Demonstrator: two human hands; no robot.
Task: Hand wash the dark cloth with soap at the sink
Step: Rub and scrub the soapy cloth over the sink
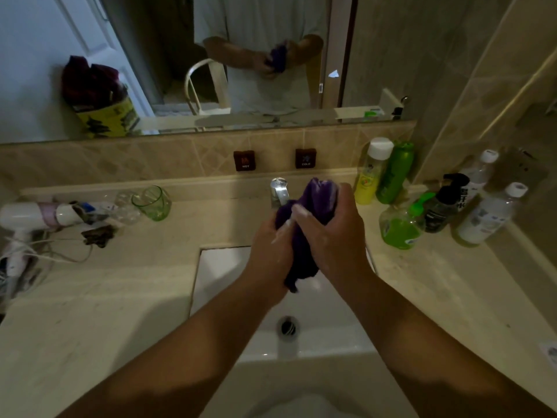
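The dark cloth (pixel 304 236), purple and bunched, is held above the far part of the white sink (pixel 223 267), just in front of the chrome tap (pixel 278 191). The left hand (pixel 268 251) grips the cloth's lower portion, fingers curled round it. The right hand (pixel 334 230) grips the upper portion, fingers wrapped over the fabric; whitish suds show on both hands. The drain (pixel 288 326) lies nearer, below the forearms. On the bench (pixel 105 297), a green glass (pixel 152 203) and a hair dryer (pixel 36 215) stand to the left. Bottles cluster to the right, including a yellow bottle (pixel 369 176) and a green bottle (pixel 394 173). A mirror (pixel 45 55) spans the far wall.
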